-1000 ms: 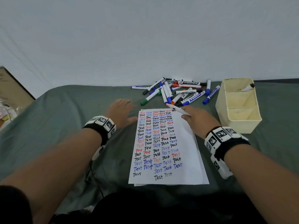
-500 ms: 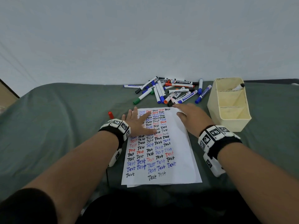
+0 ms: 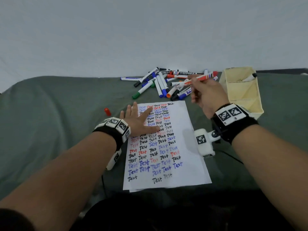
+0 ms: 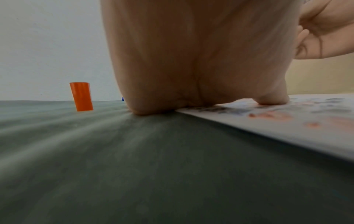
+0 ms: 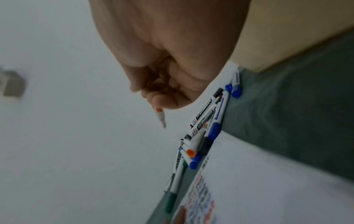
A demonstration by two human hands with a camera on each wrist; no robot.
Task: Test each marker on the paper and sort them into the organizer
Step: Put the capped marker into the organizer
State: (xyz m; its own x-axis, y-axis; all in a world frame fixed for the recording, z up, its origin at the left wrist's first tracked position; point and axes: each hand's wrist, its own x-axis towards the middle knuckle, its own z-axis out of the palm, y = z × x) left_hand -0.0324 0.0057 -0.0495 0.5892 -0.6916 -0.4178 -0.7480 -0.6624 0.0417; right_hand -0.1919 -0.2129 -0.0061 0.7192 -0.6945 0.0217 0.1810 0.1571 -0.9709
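My left hand (image 3: 138,120) lies flat with spread fingers on the upper left of the white paper (image 3: 180,164), which is covered in rows of "Test". In the left wrist view the palm (image 4: 201,60) presses the paper's edge (image 4: 287,121). My right hand (image 3: 206,95) is raised above the paper's top right corner and grips a red marker (image 3: 202,77) with its cap off; the tip (image 5: 161,119) points away from the palm. The red cap (image 3: 107,111) stands on the cloth left of the paper. A pile of markers (image 3: 163,84) lies behind the paper. The cream organizer (image 3: 241,94) stands at right.
One marker (image 3: 250,77) leans in the organizer's far compartment. A grey-green cloth (image 3: 50,122) covers the surface, and a pale wall rises right behind the pile. The red cap (image 4: 81,97) stands upright in the left wrist view.
My right hand has lifted from the paper's top edge with the red marker now held up over the pile. My left hand stays flat on the paper.
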